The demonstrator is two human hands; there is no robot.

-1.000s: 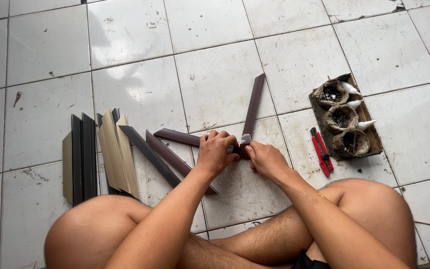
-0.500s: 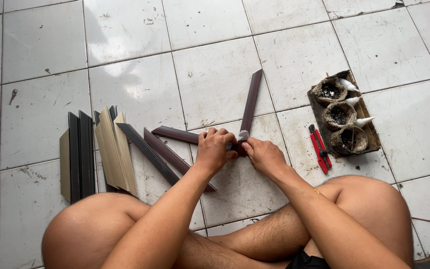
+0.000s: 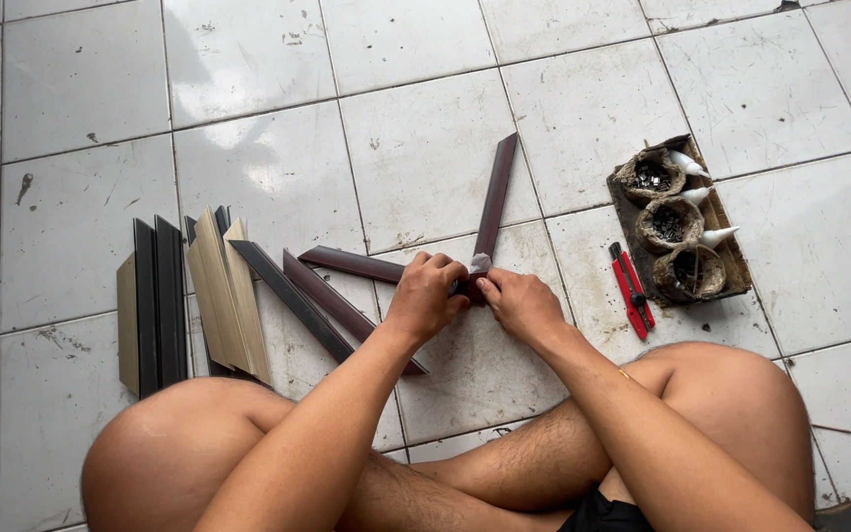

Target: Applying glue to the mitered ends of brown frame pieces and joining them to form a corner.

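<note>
Slippage threatened: both hands, left hand (image 3: 425, 296) and right hand (image 3: 519, 303), pinched the maroon strips' (image 3: 492, 202) joint loosely on the tiled floor (image 3: 425, 148).

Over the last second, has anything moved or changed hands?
Nothing visibly changed. The left hand and right hand stay pressed together on the corner joint where the two dark brown strips meet. The stacked strips, red cutter and tray kept their places.
</note>
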